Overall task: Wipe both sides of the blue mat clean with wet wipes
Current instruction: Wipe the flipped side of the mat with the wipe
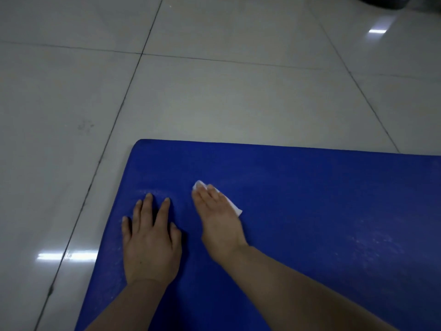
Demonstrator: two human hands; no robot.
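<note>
The blue mat (322,211) lies flat on the tiled floor and fills the lower right of the head view; its far left corner is rounded. My left hand (150,240) rests flat on the mat near its left edge, fingers spread and straight. To its right, my right hand (217,218) presses a folded white wet wipe (235,207) onto the mat with straight fingers. Only the wipe's far tip and right edge show from under the hand. Faint pale streaks mark the mat around both hands.
Glossy light-grey floor tiles (214,91) with dark grout lines surround the mat on the left and beyond it. A dark object (381,1) sits at the top right edge of the view. Lamp reflections shine on the tiles.
</note>
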